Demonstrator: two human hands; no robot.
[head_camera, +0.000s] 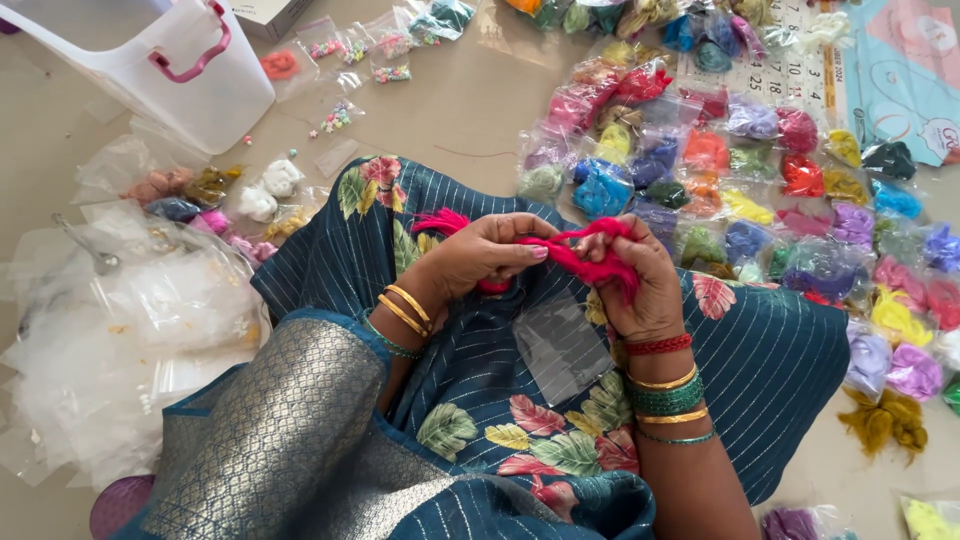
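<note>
fuzzy pink wool (590, 262), glossy plastic bag (560, 345)

A white plastic box (170, 75) with a pink handle stands at upper left. Below it lies a heap of clear empty bags (120, 330). Right of the box, small bead packets (375, 45); far right, many bagged yarn tufts (760, 190) (every colour).

Both hands mid-frame — left hand (480, 255) & right hand (640, 280) close together, fingers curled, pinching inward, wrists bent.

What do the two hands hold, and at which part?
Both hold one tuft of bright pink fibre: left hand pinches its left end, right hand grips its right bulk.
</note>
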